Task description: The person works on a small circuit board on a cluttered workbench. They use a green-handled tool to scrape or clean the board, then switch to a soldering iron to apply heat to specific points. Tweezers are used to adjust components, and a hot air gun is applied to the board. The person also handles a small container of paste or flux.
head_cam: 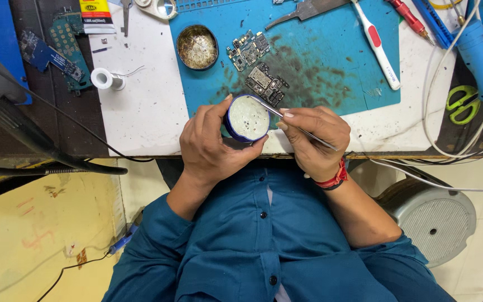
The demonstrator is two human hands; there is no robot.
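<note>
At the far left, two blue circuit boards lay on the dark bench, with one solder spool just beside them on the white surface. One round tin of brass wool sat at the left edge of the blue work mat. Two small phone boards lay near the mat's centre. The left hand was clamped around one small blue jar, held over the bench's front edge, its pale contents exposed. The right hand was closed on one pair of metal tweezers, the tip reaching over the jar's rim. Farther right lay one white toothbrush, one red screwdriver and one green pair of scissors.
</note>
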